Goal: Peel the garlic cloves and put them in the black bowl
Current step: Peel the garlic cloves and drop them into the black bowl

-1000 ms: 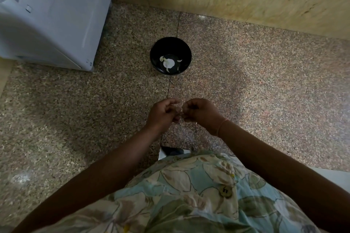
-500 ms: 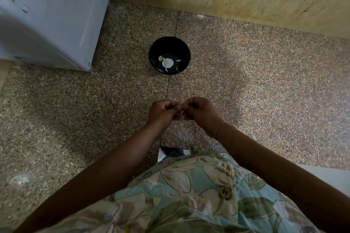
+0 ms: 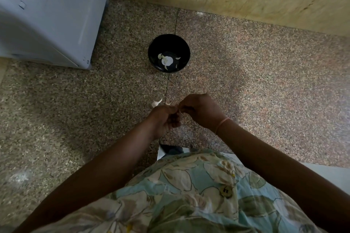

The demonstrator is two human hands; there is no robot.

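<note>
Speckled granite surface (image 3: 265, 85) carries the black bowl (image 3: 153, 51), with pale garlic pieces (image 3: 167, 60) at its bottom. The bowl stands ahead of my hands, well apart from them. My left hand (image 3: 164, 120) and right hand (image 3: 201, 112) are clenched, fingertips meeting; whether they pinch a clove I cannot tell. A white scrap (image 3: 156, 103) shows just beyond the left hand.

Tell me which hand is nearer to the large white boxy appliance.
Left. The left hand is to the right of the large white boxy appliance; the right hand is even farther right.
</note>
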